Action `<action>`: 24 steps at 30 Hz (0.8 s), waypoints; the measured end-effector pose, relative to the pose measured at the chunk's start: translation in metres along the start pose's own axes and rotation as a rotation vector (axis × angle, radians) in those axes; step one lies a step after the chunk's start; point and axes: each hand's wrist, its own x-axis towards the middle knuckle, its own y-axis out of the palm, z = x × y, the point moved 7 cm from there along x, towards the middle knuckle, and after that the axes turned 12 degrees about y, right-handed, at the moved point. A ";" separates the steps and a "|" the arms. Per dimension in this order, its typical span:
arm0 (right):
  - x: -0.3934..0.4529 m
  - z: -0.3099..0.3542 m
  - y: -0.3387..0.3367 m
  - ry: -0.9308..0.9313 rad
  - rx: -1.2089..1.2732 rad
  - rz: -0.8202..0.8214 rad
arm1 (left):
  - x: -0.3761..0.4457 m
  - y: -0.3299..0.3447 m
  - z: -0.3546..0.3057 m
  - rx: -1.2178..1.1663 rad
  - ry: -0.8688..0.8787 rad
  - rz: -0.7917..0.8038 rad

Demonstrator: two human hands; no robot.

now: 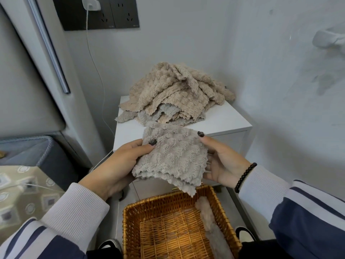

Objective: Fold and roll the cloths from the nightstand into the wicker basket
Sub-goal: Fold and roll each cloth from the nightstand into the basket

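A folded grey-beige fluffy cloth (172, 157) hangs in the air above the wicker basket (130, 217). My left hand (119, 163) pinches its left edge, thumb on top. My right hand (222, 161) holds its right edge, thumb on the upper corner and fingers behind. One rolled beige cloth (211, 227) lies along the basket's right wall. A heap of several crumpled beige and grey cloths (175, 94) sits on the white nightstand (229, 120) behind.
The basket stands on the floor in front of the nightstand's drawers. A bed with a patterned cover (24, 193) is at the left. A white charger cable (97, 71) hangs from a wall socket (91, 6). Walls close off the right side and back.
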 end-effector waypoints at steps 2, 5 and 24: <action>0.002 -0.008 0.015 0.002 0.065 0.164 | 0.000 -0.001 -0.001 -0.017 0.008 -0.021; 0.002 -0.008 0.021 -0.044 0.065 0.223 | 0.001 -0.005 -0.002 0.013 0.025 -0.047; -0.029 0.028 -0.001 -0.239 0.041 0.254 | 0.002 0.026 -0.010 -0.248 0.041 0.214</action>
